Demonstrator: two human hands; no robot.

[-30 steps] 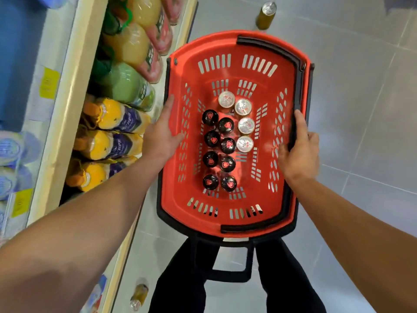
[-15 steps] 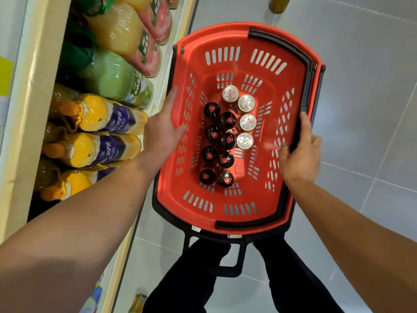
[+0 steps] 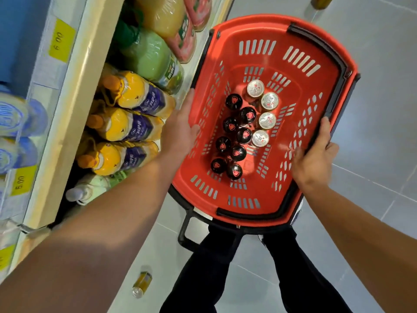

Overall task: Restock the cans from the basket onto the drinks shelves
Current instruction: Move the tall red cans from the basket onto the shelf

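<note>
Grey floor tiles (image 3: 372, 109) run beside drinks shelves (image 3: 74, 105). Left hand (image 3: 180, 129) and right hand (image 3: 316, 157) each grip a rim of the red basket (image 3: 259, 32), apparently to carry it level; cans (image 3: 243, 129) stand upright inside, none shelved.
</note>
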